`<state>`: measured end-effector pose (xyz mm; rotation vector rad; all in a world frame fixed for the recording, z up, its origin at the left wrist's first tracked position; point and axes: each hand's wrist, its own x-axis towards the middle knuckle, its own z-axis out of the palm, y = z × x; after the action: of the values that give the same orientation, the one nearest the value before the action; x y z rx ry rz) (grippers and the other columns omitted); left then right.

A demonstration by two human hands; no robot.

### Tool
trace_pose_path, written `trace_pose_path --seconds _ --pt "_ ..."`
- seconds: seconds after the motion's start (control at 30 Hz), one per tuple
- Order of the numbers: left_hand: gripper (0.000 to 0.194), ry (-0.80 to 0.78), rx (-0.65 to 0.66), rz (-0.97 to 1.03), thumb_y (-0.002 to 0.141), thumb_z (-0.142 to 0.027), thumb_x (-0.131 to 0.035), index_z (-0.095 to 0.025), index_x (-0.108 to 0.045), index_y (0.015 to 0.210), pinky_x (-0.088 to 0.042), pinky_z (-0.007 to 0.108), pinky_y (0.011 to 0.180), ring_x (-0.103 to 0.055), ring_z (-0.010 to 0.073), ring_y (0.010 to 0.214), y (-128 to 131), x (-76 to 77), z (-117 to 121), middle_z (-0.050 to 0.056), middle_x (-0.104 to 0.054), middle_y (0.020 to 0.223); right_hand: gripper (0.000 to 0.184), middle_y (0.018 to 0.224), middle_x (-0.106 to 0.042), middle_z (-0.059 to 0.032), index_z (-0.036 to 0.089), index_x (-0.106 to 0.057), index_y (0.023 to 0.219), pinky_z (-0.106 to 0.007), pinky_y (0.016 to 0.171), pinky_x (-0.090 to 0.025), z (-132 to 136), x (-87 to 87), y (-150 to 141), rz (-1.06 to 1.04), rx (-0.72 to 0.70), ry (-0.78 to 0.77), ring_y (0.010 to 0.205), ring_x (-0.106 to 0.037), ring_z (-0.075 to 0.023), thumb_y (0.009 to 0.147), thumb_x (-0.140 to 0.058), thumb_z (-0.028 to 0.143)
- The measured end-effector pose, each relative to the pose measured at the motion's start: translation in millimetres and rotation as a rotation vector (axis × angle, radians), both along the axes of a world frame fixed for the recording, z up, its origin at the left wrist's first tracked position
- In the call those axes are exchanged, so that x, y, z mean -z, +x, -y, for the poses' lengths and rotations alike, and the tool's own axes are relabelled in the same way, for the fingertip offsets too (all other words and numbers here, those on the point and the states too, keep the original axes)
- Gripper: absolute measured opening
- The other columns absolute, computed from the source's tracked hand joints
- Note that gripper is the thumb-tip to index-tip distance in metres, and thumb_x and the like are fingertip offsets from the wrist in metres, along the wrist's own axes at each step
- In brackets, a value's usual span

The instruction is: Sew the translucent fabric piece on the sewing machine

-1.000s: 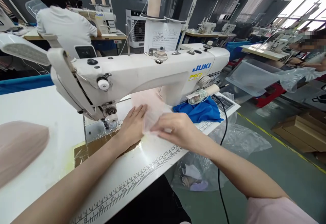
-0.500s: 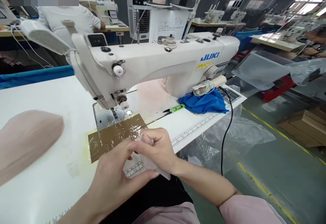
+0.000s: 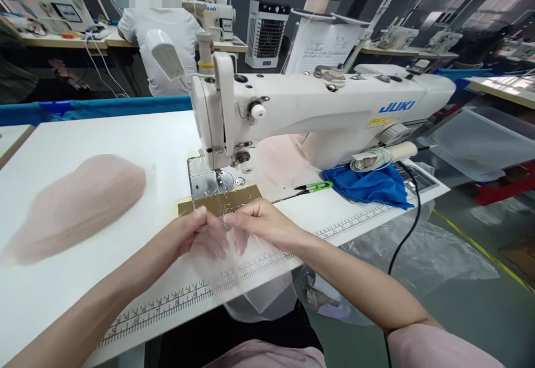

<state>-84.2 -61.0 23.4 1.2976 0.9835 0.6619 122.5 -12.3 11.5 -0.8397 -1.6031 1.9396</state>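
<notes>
Sheer, whitish fabric (image 3: 261,298) hung from your two hands, crossing the front edge of the table (image 3: 167,134) and draping down over your dark-clothed lap. Your left hand (image 3: 190,234) pinched it between thumb and fingers, its fingertips blurred, and your right hand (image 3: 267,222) gripped it just beside, thumb and forefinger together, the two almost meeting in front of the needle area of the white sewing machine (image 3: 334,103). Right behind your fingers lay a brown plate (image 3: 246,195) under something clear and shiny, and a printed measuring scale (image 3: 175,304) ran along the table's near edge, partly seen through the cloth. To your left, a pale pink piece (image 3: 92,206) lay well apart from your hands, while another pink piece (image 3: 282,159) rested beneath the machine's arm. Farther right, green-handled snips (image 3: 317,187) lay near a crumpled blue cloth (image 3: 370,185), with a coil of pale cord (image 3: 371,160) above it, against a cream roll (image 3: 403,150).
</notes>
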Motion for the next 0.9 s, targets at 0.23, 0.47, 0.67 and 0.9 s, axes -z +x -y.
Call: trace_pose_path --seconds 0.23,0.47,0.67,0.9 --pt "0.028 0.144 -0.163 -0.165 0.081 -0.046 -0.069 -0.020 -0.059 0.076 -0.040 0.020 0.045 -0.046 0.0081 0.046 15.8 0.7 -20.6 -0.007 -0.050 0.053 0.037 0.067 -0.067 0.0018 0.017 -0.066 0.068 -0.023 0.062 -0.047 -29.1 -9.1 -0.3 0.013 -0.053 0.052 0.063 -0.060 -0.0086 0.080 -0.072 0.051" --pt "0.028 0.240 -0.200 -0.404 0.085 -0.049 -0.060 -0.022 -0.063 0.079 -0.022 0.018 0.037 -0.027 0.0066 0.039 7.3 2.2 -33.4 -0.010 -0.029 0.044 0.010 0.051 -0.050 0.0101 0.017 -0.073 0.078 -0.019 0.040 -0.027 -63.8 -16.7 9.2 0.251 -0.175 0.306 0.041 -0.036 -0.0019 0.079 -0.075 0.028" --pt "0.030 0.358 -0.268 -0.560 0.089 -0.047 -0.053 -0.021 -0.069 0.091 -0.035 0.021 0.042 -0.043 0.0095 0.044 4.7 18.4 -39.2 -0.004 -0.059 0.055 0.008 0.053 -0.058 0.0087 0.019 -0.068 0.085 -0.017 0.043 -0.038 -63.6 -8.0 0.5 0.386 -0.167 0.355 0.040 -0.054 -0.0049 0.088 -0.061 0.022" --pt "0.022 0.562 -0.343 -0.615 0.090 -0.038 -0.052 -0.025 -0.070 0.089 -0.034 0.021 0.040 -0.041 0.0086 0.038 4.3 30.5 -37.8 -0.008 -0.061 0.050 0.008 0.063 -0.062 0.0051 0.018 -0.064 0.088 -0.021 0.058 -0.047 -55.7 16.5 -1.7 0.345 -0.027 0.697 0.054 -0.058 -0.0074 0.092 -0.057 0.021"
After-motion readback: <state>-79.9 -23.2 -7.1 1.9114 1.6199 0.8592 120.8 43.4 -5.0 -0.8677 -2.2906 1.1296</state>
